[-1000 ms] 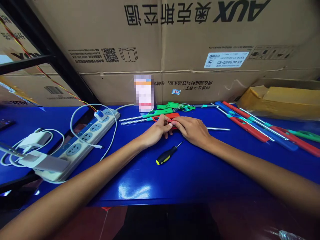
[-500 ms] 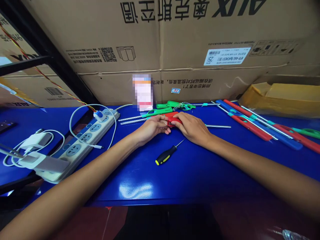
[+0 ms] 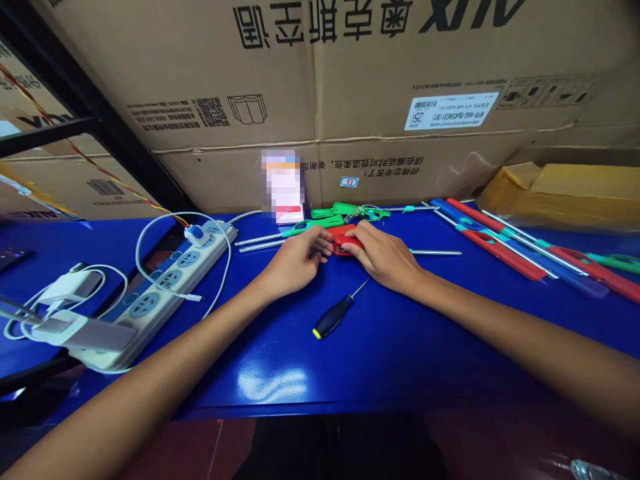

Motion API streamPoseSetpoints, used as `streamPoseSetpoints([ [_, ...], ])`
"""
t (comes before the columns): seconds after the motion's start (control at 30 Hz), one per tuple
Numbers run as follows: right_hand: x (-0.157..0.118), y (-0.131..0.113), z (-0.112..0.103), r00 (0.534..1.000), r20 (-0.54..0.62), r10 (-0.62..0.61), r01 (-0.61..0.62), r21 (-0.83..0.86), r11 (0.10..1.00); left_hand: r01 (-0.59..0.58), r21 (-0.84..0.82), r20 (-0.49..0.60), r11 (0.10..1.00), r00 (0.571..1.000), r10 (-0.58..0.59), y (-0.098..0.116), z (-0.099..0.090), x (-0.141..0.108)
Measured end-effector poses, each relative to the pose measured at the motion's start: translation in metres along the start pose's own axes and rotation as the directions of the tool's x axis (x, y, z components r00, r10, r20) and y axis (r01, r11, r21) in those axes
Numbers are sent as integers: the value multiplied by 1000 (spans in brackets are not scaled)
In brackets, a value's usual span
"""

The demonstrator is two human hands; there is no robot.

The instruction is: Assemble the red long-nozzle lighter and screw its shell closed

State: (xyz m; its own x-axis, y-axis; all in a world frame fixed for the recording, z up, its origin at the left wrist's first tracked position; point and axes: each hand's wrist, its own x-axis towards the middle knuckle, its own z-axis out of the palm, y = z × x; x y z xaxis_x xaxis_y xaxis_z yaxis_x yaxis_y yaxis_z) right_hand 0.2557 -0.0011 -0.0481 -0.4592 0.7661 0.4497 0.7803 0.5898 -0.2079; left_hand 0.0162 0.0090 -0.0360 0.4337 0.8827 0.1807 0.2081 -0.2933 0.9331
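A lighter is between the hands, with a screwdriver on the surface before them and other lighters behind, near upright cardboard. Left of the hands is a power strip with a charger at its near end; to their right lie several more lighters, with a carton behind those.

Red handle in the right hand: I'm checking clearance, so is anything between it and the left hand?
Nothing visible does. The left hand is close beside the red handle, which the right hand grips; whether they touch is unclear. The screwdriver lies nearer the person, outside that gap.
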Motion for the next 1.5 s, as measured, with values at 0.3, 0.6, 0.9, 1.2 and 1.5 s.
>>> streamPoseSetpoints([
  [0.3, 1, -2, -2, 1000, -1, 7, -7, 17, 1000, 118, -169, 16, 978, 993, -117, 12, -21, 3],
  [0.6, 2, -1, -9, 999, -15, -31, 32, 72, 997, -126, 302, 83, 945, 991, 106, 17, 4, -4],
  [0.9, 2, 1, -16, 990, 57, -126, 113, 197, 974, -162, 317, 64, 934, 987, 149, 12, 4, -4],
  [1.2, 6, 15, -32, 952, 119, -282, 215, 394, 893, 1, 130, 61, 991, 998, -9, 12, 7, -3],
  [1.5, 12, 9, -39, 970, 56, -237, 178, 502, 846, 215, -393, 142, 894, 975, -172, 23, 15, -3],
])
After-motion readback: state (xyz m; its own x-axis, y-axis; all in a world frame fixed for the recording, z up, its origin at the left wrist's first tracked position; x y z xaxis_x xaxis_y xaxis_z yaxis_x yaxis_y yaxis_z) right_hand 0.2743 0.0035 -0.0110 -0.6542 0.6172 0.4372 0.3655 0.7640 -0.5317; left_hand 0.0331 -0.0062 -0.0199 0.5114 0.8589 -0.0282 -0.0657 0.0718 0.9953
